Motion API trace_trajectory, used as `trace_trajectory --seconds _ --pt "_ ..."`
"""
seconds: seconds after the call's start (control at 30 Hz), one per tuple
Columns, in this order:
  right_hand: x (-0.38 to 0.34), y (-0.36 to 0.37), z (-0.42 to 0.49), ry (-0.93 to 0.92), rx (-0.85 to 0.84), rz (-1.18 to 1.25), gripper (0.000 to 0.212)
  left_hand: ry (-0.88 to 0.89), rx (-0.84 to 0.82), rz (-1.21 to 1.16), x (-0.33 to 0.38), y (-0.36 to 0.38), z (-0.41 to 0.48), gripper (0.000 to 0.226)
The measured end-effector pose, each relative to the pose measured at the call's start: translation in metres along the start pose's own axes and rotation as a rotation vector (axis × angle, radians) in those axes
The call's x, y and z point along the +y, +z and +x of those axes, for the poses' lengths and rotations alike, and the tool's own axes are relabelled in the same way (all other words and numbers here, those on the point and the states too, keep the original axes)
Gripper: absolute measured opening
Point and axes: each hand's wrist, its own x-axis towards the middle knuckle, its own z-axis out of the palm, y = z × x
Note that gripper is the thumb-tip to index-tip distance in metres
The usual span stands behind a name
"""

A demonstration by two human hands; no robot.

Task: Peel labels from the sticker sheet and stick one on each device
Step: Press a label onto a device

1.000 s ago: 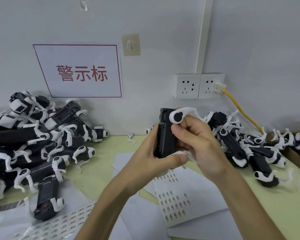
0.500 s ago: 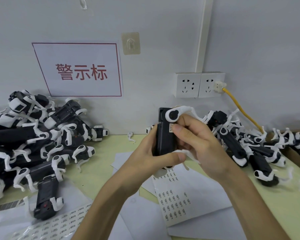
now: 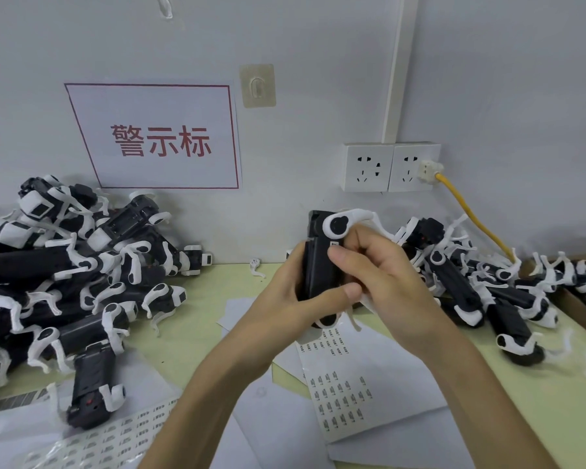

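Observation:
Both hands hold one black device [image 3: 318,262] with white plastic parts upright above the table's middle. My left hand [image 3: 295,299] grips its lower body, thumb across the front. My right hand [image 3: 379,275] wraps the right side, and its thumb presses a small white label [image 3: 334,244] near the device's top. Below the hands lies a sticker sheet [image 3: 352,394] with several small labels. A second sticker sheet [image 3: 109,441] lies at the lower left.
A pile of black-and-white devices [image 3: 65,282] fills the left side, and another pile [image 3: 487,286] lies at the right. Loose white papers [image 3: 285,431] cover the yellow-green table [image 3: 190,316]. On the wall are a sign [image 3: 156,137], sockets [image 3: 389,167] and a yellow cable [image 3: 471,214].
The right thumb has slid down on the device, uncovering a small white label near its top. The device and both hands stay in nearly the same place.

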Motion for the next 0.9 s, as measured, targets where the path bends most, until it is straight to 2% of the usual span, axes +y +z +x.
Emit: trace_trajectory --seconds 0.17,0.33,0.63,0.7,0.8,0.9 --pt "0.000 -0.003 0.000 -0.018 -0.017 -0.007 0.029 -0.011 0.054 -0.012 -0.004 0.004 0.003 0.040" --pt "0.001 0.001 0.001 -0.065 0.058 -0.087 0.026 -0.010 0.101 -0.072 -0.005 0.006 0.004 0.031" --pt "0.006 0.015 0.002 -0.034 0.232 -0.117 0.027 0.165 0.219 0.179 -0.008 0.011 0.008 0.024" --pt "0.011 0.018 0.002 -0.019 0.249 -0.099 0.028 0.183 0.236 0.250 -0.008 0.008 0.007 0.029" --pt "0.014 0.018 0.003 0.005 0.208 -0.022 0.026 0.189 0.235 0.300 -0.006 0.000 0.007 0.033" --pt "0.013 0.014 0.003 0.009 0.088 -0.089 0.032 0.142 0.249 0.237 -0.005 -0.012 0.008 0.015"
